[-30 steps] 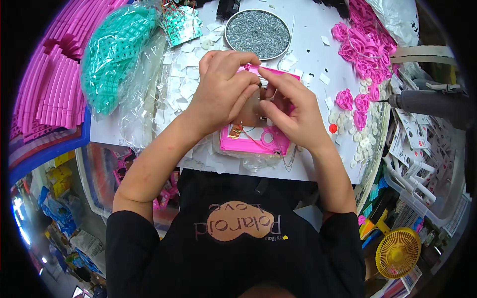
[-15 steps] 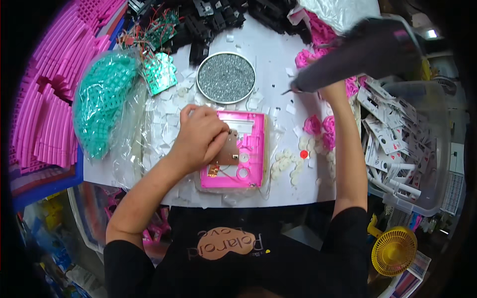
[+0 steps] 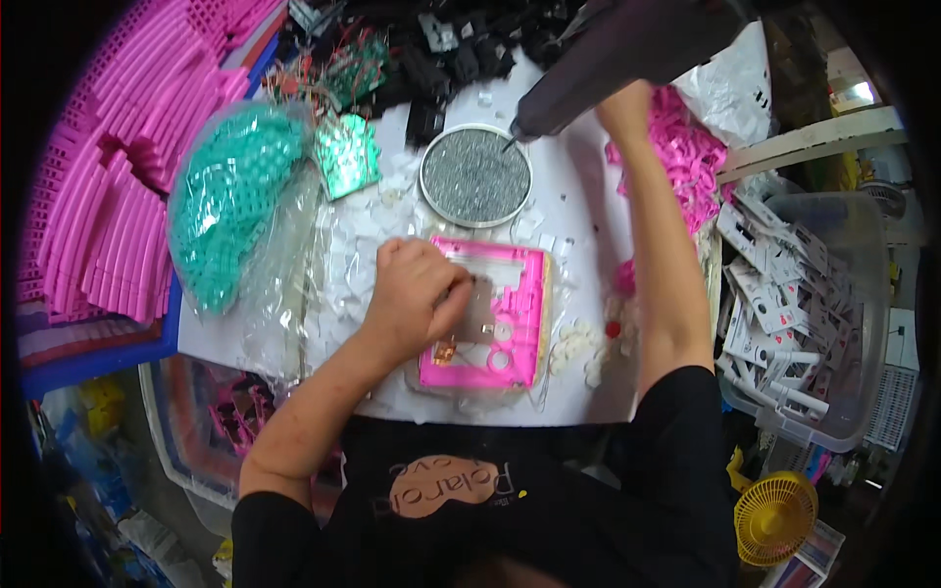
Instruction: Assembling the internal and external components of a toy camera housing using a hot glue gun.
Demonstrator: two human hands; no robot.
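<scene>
My right hand (image 3: 625, 110) grips a dark electric screwdriver (image 3: 632, 59), whose body hides most of the fingers. Its thin bit reaches over a round dish (image 3: 423, 188) filled with small silvery screws (image 3: 475, 181); whether a screw sits on the tip I cannot tell. A pink plastic casing (image 3: 537, 314) lies in front of me on a clear plastic bag. Inside it are a brown plate (image 3: 477, 318) and a small coppery piece (image 3: 444, 353). With fingers curled, my left hand (image 3: 417, 299) holds the casing's left side, thumb by the plate.
Left stand a bagged teal grid (image 3: 230, 186) and stacked pink parts (image 3: 127, 235). Green circuit boards (image 3: 346, 157) and black parts (image 3: 441, 64) lie at the back. Pink pieces (image 3: 686, 162), cream discs (image 3: 580, 348) and a bin (image 3: 853, 421) of white printed parts are at right.
My right hand has carried the screwdriver leftward and away from me, bringing its bit over the dish. The left hand stays on the casing. The whole view has shifted slightly.
</scene>
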